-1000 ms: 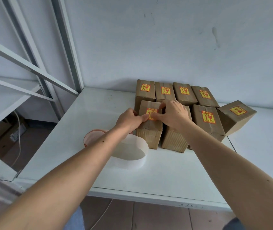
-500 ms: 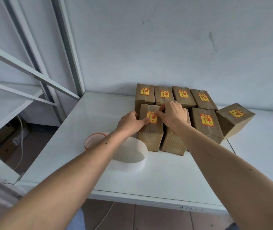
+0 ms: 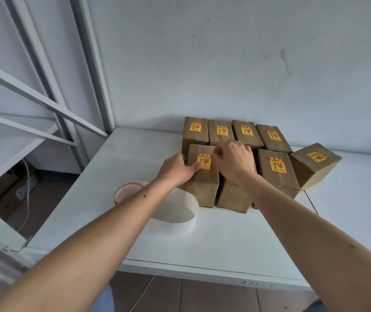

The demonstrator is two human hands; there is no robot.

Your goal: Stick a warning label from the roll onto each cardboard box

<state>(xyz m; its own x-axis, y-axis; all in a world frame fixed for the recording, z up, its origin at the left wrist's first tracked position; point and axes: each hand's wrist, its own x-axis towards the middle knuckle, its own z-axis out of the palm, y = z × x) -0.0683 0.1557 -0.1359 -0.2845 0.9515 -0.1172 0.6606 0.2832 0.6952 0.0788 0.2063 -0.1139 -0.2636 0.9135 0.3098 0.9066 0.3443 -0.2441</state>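
Observation:
Several brown cardboard boxes stand in two rows on the white table [image 3: 225, 248]. The front-left box [image 3: 201, 181] carries a yellow and red warning label [image 3: 204, 161] on its top. My left hand [image 3: 176, 168] rests against that box's left side, its thumb pressing the label's lower left corner. My right hand [image 3: 234, 162] lies over the neighbouring front box [image 3: 233, 198], fingertips at the label's right edge; that box's top is hidden. The label roll [image 3: 128, 192] with its loose white backing strip [image 3: 175, 213] lies under my left forearm.
Back-row boxes [image 3: 245, 131] and the front-right box [image 3: 274, 167] carry labels. A tilted labelled box [image 3: 315, 167] leans at the right end. A white metal shelf frame [image 3: 45, 104] stands to the left. The wall rises right behind the boxes.
Both hands stay at the front-left box; the fingers have slid outward across the label, so more of it shows. The view has tilted slightly.

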